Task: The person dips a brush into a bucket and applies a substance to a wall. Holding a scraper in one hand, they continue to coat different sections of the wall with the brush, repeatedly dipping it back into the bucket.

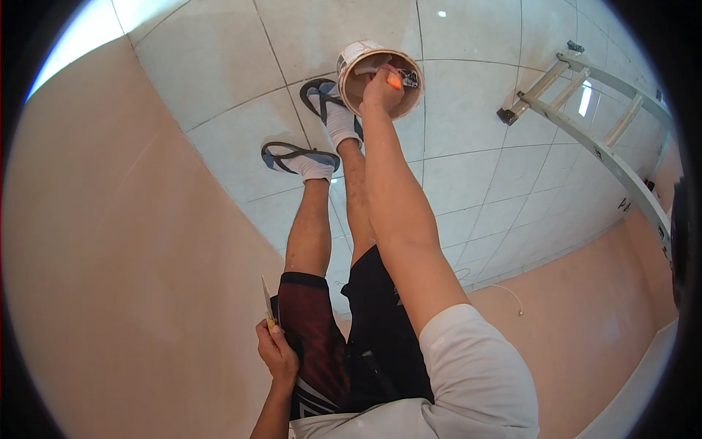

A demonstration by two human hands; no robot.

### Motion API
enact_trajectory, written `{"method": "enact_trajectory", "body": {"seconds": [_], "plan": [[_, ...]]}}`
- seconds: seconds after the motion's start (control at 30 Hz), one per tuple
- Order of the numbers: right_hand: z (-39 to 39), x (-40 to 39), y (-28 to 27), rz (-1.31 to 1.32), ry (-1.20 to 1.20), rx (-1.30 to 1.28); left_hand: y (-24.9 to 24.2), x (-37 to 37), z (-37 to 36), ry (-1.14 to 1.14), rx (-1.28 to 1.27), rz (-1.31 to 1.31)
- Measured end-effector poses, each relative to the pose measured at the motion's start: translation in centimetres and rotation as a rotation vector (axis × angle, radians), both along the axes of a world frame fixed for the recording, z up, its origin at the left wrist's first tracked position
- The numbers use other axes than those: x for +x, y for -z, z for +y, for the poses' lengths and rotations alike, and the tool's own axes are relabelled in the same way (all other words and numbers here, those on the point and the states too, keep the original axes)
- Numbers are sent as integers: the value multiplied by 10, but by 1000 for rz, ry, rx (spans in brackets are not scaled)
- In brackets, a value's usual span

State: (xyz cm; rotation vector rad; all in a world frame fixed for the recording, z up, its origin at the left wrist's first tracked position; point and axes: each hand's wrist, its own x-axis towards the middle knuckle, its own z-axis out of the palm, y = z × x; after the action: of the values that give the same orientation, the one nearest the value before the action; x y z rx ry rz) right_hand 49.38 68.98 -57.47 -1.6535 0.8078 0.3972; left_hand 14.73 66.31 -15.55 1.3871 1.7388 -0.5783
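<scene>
My right hand (382, 89) reaches into the mouth of a white bucket (358, 53), its fingers wrapped round the orange-ended handle of a tool (395, 80). Whitish material coats the inside of the bucket, and the far part of the tool is partly hidden there. Low on the left, beside my thigh, my left hand (277, 351) is closed on the yellowish handle of a thin-bladed scraper (266, 298), its blade pointing up and seen nearly edge-on.
An aluminium ladder (599, 139) stands at the right on the tiled floor (468, 110). A plain wall (131, 241) fills the left side. My feet in sandals (300, 159) are beside the bucket. A thin cable (504, 287) lies near the far wall.
</scene>
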Motion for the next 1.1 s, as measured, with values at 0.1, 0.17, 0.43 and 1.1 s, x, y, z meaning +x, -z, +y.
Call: {"method": "enact_trajectory", "body": {"seconds": [0.1, 0.17, 0.43, 1.1], "plan": [[-1, -3, -3, -2, -15, -40, 0, -4, 1, 6, 10, -20], [-12, -8, -15, -76, -12, 87, 1, -4, 2, 0, 13, -36], [-87, -16, -58, -101, -174, 182, -7, -9, 6, 40, 35, 22], [-161, -6, -46, 235, 80, 562, 1, -22, 12, 24, 13, -32]]}}
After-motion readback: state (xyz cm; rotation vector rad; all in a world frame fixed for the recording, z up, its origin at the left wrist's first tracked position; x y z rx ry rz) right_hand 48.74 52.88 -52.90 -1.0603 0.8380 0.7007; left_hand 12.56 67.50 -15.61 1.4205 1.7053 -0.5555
